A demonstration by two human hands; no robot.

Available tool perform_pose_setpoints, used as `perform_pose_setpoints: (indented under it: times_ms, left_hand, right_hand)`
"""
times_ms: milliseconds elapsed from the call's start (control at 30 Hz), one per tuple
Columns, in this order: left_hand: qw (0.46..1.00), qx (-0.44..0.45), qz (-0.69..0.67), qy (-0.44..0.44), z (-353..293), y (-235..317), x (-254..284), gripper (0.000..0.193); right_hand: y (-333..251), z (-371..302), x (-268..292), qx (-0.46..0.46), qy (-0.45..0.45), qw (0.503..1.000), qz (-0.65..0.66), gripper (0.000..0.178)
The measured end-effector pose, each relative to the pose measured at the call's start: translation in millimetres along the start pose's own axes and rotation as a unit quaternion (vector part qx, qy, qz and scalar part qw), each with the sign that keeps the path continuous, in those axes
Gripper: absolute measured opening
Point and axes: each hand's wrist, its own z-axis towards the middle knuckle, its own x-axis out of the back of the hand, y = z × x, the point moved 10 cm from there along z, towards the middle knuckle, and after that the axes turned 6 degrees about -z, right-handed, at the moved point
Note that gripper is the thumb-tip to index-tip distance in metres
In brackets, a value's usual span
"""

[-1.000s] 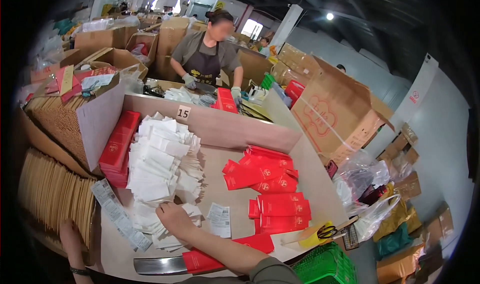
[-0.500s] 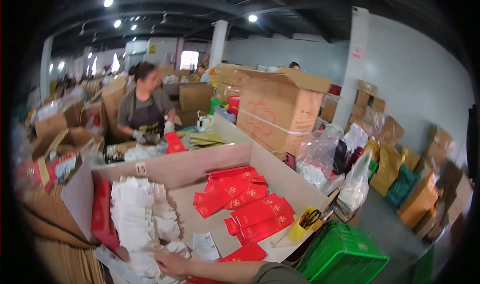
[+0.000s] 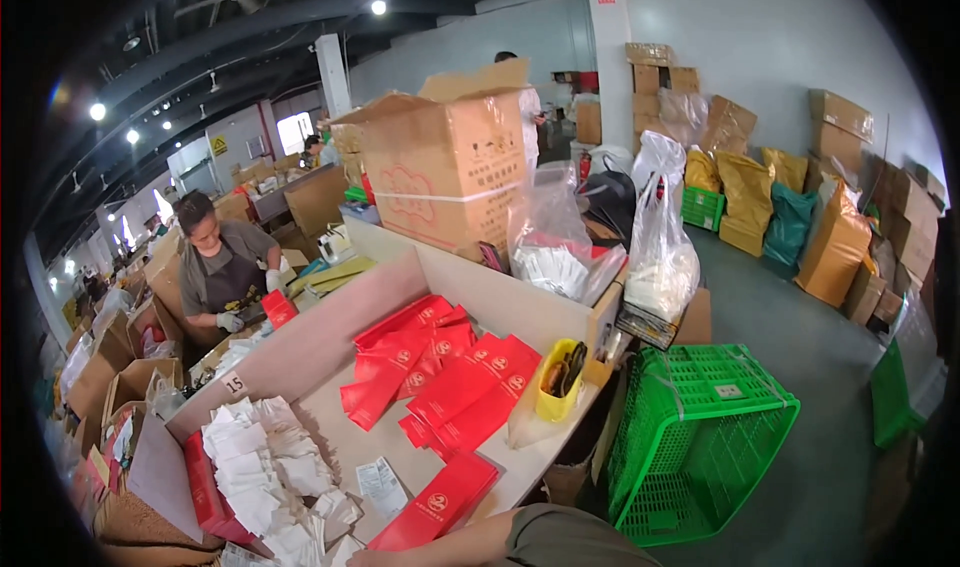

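Observation:
My right hand [image 3: 374, 559] is at the lower edge of the head view, beside a flat red paper packet [image 3: 438, 507] and a white packet. The frame cuts off its fingers, so its grip is hidden. My left hand is out of view. To the left of the hand lies a long heap of small white packets [image 3: 268, 467]. A printed paper slip [image 3: 381, 484] lies between the heap and the red packet. Farther in are two overlapping piles of red packets, a right-hand pile [image 3: 478, 392] and a far pile [image 3: 405, 352].
Low boards [image 3: 300, 352] wall the table. A yellow holder [image 3: 560, 392] with scissors stands at its right edge. Beyond are a large carton [image 3: 440, 167], plastic bags [image 3: 660, 267] and a green crate [image 3: 700, 437] on the floor. A co-worker in gloves [image 3: 225, 277] works across the far board.
The view has swung right, bringing more floor and the whole green crate into sight. My right hand has gone from over the white packets to the lower edge of the frame.

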Motion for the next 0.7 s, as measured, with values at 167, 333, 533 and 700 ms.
perform_pose_setpoints:
  times_ms: [167, 333, 533, 700]
  left_hand:
    - [0.997, 0.054, 0.052, 0.000, -28.4, -13.3, -35.4, 0.035]
    - [0.995, 0.006, 0.086, -0.039, -21.9, -19.2, -47.4, 0.035]
    - [0.993, 0.021, 0.108, -0.037, -33.8, 0.4, -47.8, 0.033]
    - [0.993, 0.056, 0.093, -0.038, -35.1, 4.3, -50.4, 0.032]
  right_hand:
    - [4.3, 12.3, -23.0, -0.027, 0.007, 1.000, 0.004, 0.008]
    - [-2.3, 9.4, -47.4, 0.002, 0.052, 0.998, -0.028, 0.009]
    - [-9.8, 2.8, -37.1, -0.039, -0.011, 0.999, -0.025, 0.019]
    - [-2.5, -9.5, -7.8, -0.074, 0.080, 0.994, 0.028, 0.018]
